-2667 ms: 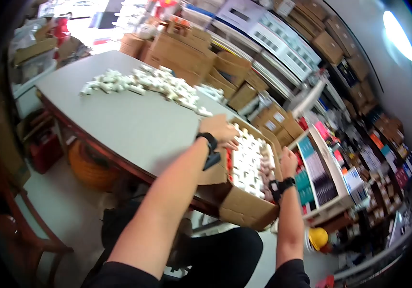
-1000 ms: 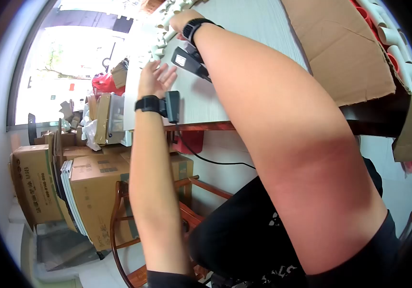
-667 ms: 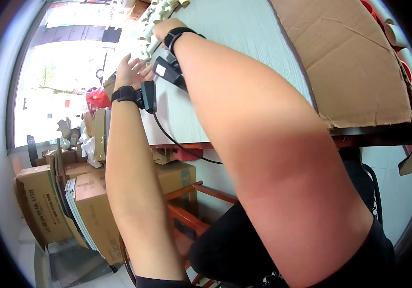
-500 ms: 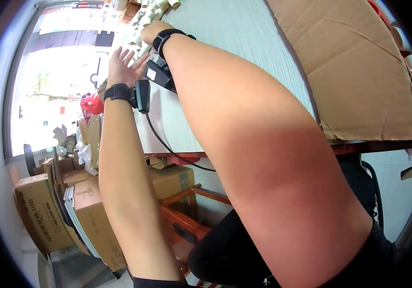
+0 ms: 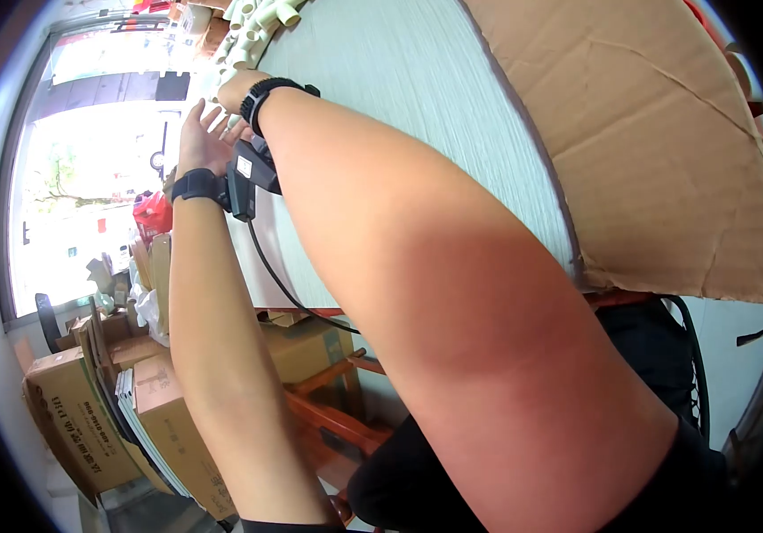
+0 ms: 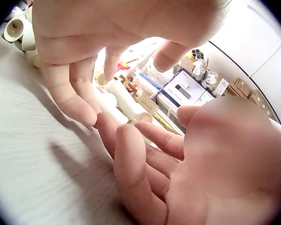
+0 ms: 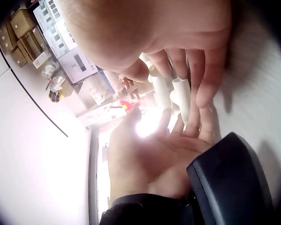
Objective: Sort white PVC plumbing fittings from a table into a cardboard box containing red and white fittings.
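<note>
At the table's far left in the head view, my left hand (image 5: 206,142) is raised with spread fingers and an upturned palm. Just beyond it my right hand (image 5: 237,91) reaches across, its fingers mostly hidden there. White plastic pipe fittings (image 5: 252,35), some tee-shaped, lie piled beyond both hands. In the left wrist view my left hand (image 6: 107,28) is above and my right hand (image 6: 150,173) below, palms facing, fingertips meeting low over the tabletop. The right wrist view has white fittings (image 7: 181,96) right behind the loosely bent fingers; neither hand grips one.
A carton flap (image 5: 657,133) covers the table's right side, with red and white pieces in the carton at the edge. Cardboard boxes (image 5: 61,417) and a wooden chair (image 5: 337,417) stand below the table (image 5: 399,80). A black cable (image 5: 279,280) trails from the left wrist camera.
Both hands were at the carton of white pieces and have gone to the loose pile at the table's other end. The view has swung round, and recently both hands have drawn closer together.
</note>
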`<state>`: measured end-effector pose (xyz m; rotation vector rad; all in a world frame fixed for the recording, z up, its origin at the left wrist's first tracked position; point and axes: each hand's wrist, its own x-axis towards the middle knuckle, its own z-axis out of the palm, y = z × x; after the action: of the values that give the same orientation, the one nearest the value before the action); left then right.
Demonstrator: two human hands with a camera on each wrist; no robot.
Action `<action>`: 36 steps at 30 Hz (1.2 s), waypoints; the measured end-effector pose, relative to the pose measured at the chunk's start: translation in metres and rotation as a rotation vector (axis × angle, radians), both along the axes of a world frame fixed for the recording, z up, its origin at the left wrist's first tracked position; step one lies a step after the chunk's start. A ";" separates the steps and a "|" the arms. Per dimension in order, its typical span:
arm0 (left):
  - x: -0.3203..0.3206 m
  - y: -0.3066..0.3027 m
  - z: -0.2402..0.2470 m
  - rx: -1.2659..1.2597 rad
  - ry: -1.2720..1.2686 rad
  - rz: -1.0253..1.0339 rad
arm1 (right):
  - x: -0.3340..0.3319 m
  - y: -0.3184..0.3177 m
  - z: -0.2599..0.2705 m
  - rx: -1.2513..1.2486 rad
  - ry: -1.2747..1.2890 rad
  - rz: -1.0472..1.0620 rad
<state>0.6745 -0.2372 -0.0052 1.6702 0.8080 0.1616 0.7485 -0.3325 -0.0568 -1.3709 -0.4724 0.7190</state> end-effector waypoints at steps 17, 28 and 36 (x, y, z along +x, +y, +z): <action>-0.015 -0.008 -0.004 0.117 0.013 0.134 | 0.004 -0.015 -0.002 -0.190 -0.360 -0.052; -0.074 -0.078 0.034 0.138 0.016 0.099 | -0.064 -0.105 0.071 -0.270 -0.558 0.239; -0.132 -0.129 0.080 0.140 -0.067 0.150 | -0.094 -0.129 0.120 -0.261 -0.894 0.202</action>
<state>0.5426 -0.3660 0.0746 1.7251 0.8880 0.3833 0.6546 -0.4610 0.0630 -1.8828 -1.2664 0.2907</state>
